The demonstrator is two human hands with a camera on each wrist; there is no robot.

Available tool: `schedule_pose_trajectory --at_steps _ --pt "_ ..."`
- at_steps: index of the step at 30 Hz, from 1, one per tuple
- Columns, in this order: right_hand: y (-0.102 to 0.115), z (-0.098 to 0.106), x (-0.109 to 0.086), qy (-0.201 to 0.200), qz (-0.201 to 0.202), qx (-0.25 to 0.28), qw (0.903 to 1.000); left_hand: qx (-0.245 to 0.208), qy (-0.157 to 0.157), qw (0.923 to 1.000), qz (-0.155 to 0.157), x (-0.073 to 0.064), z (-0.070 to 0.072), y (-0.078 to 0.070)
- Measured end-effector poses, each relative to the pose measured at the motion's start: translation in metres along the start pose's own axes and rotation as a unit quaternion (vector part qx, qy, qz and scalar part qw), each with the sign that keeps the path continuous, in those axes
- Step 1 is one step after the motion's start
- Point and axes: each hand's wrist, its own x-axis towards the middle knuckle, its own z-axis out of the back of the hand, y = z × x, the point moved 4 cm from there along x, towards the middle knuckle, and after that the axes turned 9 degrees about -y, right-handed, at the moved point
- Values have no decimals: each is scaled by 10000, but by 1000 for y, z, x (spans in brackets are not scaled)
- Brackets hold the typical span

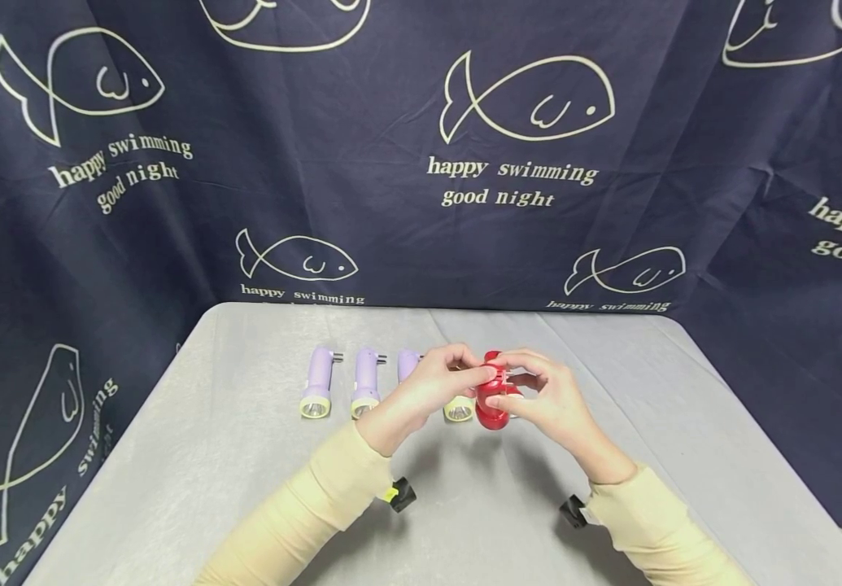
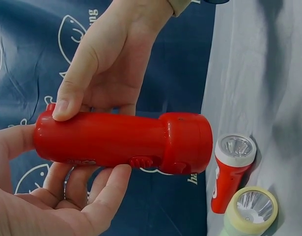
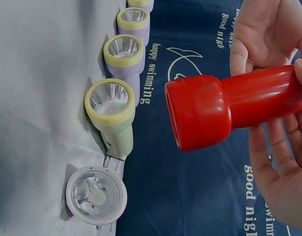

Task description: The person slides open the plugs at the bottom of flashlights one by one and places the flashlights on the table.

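A red flashlight (image 1: 492,415) is held up over the table by both hands, its lens end pointing down toward the near side. My left hand (image 1: 428,389) grips its tail end, thumb on the red body, beside small metal prongs sticking out on the right. With thumb and fingers, my right hand (image 1: 556,400) holds the other side. A slider switch (image 2: 142,162) shows on the body in the left wrist view. Behind and below stand a pale green flashlight (image 3: 117,140) with a yellow rim and a red flashlight with a white rim (image 2: 232,172).
Three purple flashlights, the left one (image 1: 320,370), the middle one (image 1: 366,370) and one partly covered by my left hand (image 1: 407,362), stand in the same row. A grey cloth covers the table (image 1: 245,456). A dark blue fish-print curtain (image 1: 391,163) hangs behind it.
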Motion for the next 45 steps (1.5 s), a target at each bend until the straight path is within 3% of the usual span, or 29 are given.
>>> schedule_pose_trajectory --at_steps 24,34,38,45 --pt "-2 2 0 52 36 -165 9998 114 -256 9996 -5 1 -4 0" --pt "-25 11 1 -229 -75 31 9997 -33 -267 9996 104 5 -8 -4" --pt "-27 17 3 -418 -348 136 9984 -147 -245 9996 -46 6 -11 -3" --pt "-28 26 4 -628 -849 496 9932 -35 -254 9974 -668 6 -16 -1"
